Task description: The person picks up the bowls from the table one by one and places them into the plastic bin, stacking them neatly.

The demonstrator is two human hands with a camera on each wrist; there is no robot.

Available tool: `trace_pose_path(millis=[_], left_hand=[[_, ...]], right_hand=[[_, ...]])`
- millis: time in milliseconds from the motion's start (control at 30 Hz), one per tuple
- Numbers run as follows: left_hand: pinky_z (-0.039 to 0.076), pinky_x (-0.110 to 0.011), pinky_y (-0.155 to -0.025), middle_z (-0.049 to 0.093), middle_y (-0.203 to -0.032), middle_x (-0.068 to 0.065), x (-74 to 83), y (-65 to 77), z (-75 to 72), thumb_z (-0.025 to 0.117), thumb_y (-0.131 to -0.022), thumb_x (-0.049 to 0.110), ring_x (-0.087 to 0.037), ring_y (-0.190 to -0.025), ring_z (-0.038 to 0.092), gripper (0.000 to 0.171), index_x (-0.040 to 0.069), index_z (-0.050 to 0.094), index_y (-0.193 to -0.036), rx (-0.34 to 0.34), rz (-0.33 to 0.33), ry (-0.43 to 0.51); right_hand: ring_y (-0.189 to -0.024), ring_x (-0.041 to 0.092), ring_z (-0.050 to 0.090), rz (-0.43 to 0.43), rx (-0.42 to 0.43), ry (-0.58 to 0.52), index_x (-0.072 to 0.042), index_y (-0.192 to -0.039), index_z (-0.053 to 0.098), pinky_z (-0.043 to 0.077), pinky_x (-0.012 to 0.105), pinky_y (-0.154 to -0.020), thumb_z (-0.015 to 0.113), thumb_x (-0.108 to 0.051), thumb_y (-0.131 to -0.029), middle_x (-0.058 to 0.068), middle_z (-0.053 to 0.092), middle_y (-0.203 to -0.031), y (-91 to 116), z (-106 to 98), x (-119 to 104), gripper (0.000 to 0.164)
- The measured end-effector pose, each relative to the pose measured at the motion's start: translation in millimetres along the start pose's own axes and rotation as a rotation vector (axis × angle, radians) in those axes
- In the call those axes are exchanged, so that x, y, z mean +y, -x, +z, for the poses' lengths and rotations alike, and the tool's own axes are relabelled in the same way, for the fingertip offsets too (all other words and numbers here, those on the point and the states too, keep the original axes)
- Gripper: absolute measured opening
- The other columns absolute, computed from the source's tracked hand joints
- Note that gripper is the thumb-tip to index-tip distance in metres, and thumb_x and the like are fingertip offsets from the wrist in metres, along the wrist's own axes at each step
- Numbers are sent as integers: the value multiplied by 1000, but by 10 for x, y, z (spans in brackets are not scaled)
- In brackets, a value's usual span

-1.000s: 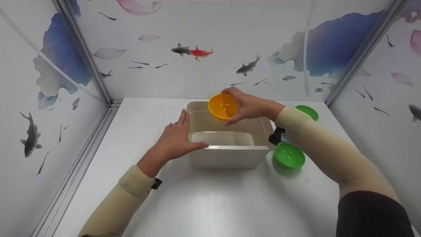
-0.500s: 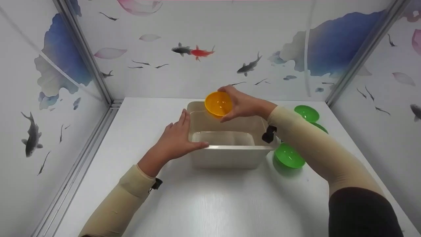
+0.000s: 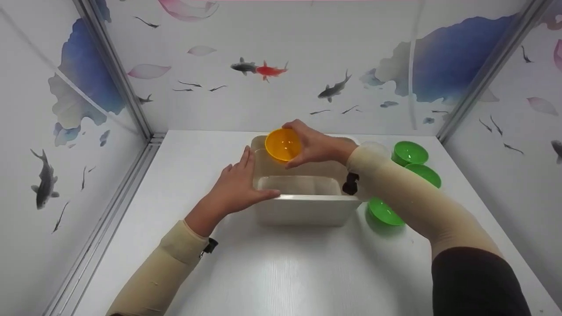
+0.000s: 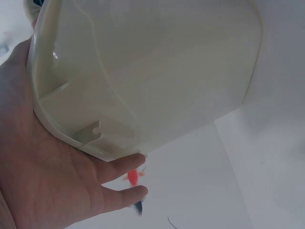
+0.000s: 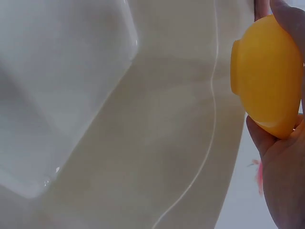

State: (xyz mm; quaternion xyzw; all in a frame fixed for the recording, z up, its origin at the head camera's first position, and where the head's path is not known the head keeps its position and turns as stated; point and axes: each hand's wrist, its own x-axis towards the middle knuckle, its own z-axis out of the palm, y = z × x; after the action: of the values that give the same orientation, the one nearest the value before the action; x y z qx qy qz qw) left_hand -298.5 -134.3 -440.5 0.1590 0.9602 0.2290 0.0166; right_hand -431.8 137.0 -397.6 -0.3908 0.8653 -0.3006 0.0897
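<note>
A yellow bowl (image 3: 281, 145) is held by its rim in my right hand (image 3: 315, 144), fingers at the far side and thumb at the near side. It is tilted above the back left part of a beige plastic bin (image 3: 307, 213). In the right wrist view, the rounded underside of the bowl (image 5: 269, 76) and its foot ring show beside the bin's inner wall (image 5: 162, 119). My left hand (image 3: 232, 186) rests on the bin's front left corner, its fingers stretched along the left side and the thumb over the front rim. Straight fingers also show in the left wrist view.
To the right of the bin, green bowls stand on the white table (image 3: 281, 272): one at the back (image 3: 410, 152), another bowl (image 3: 424, 174) beside it, and a nearer bowl (image 3: 384, 213) partly behind my right forearm. Printed white panels enclose the table.
My right hand has carried the yellow bowl a little to the left over the bin. More of the green bowls has come out from behind the forearm. The left hand stays put.
</note>
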Motion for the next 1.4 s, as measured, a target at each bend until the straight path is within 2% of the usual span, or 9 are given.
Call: trace_pose_path(millis=[133, 367, 633, 700, 833, 1133, 1300, 1400], left_hand=[[18, -64, -133, 2, -185, -15, -2, -3, 4, 61, -84, 95, -36, -167, 26, 143, 2, 6, -177, -5, 4, -13], [18, -65, -132, 1, -185, -16, 9, -4, -12, 61, -85, 94, -36, -167, 26, 142, 2, 3, -177, -15, 5, -15], [20, -66, -131, 1, -185, -17, -1, -9, 2, 53, -80, 103, -36, -165, 32, 148, 1, 5, -177, -11, 14, -9], [21, -66, -131, 2, -185, -17, -2, -5, 1, 53, -80, 103, -36, -164, 33, 148, 1, 5, -177, -8, 12, -6], [21, -66, -131, 3, -185, -17, -9, -6, 6, 53, -81, 103, -37, -164, 34, 147, 1, 7, -177, 2, 10, -5], [20, -65, -132, 3, -185, -16, -14, 0, 19, 56, -82, 100, -37, -165, 31, 145, 2, 7, -177, 4, 13, 1], [20, -65, -132, 2, -185, -16, -18, -5, 22, 59, -83, 97, -37, -166, 29, 143, 2, 6, -177, 1, 22, 0], [21, -66, -131, 3, -185, -17, -22, -10, 16, 60, -84, 97, -37, -165, 30, 143, 2, 7, -177, 9, 26, -3]], right_hand=[[-130, 20, 57, -16, -9, 36, -16, -160, 38, 49, 41, -117, 98, -60, -77, 2, 52, -151, -39, 92, 38, 111], [-127, 23, 59, -88, -43, 104, -10, -158, 42, 50, 40, -116, 99, -51, -80, 8, 52, -147, -106, 238, 87, 105], [-137, 14, 52, -69, -114, 89, -23, -165, 41, 46, 48, -121, 94, -69, -77, -7, 52, -153, -141, 402, 75, 112], [-137, 15, 51, -68, -125, 111, -22, -165, 41, 45, 48, -121, 94, -70, -77, -6, 52, -153, -157, 429, 77, 113], [-136, 19, 50, -52, -150, 178, -19, -166, 41, 46, 46, -120, 92, -69, -79, -1, 52, -153, -185, 476, 96, 113], [-145, 26, 46, -22, -224, 189, -18, -170, 34, 43, 51, -123, 94, -59, -81, 6, 40, -169, -217, 526, 114, 115], [-138, 24, 49, -30, -277, 185, -17, -170, 33, 46, 47, -119, 96, -53, -82, 7, 43, -161, -234, 529, 93, 114], [-138, 23, 49, -69, -281, 181, -18, -170, 33, 47, 45, -118, 97, -54, -82, 6, 47, -159, -264, 539, 88, 115]])
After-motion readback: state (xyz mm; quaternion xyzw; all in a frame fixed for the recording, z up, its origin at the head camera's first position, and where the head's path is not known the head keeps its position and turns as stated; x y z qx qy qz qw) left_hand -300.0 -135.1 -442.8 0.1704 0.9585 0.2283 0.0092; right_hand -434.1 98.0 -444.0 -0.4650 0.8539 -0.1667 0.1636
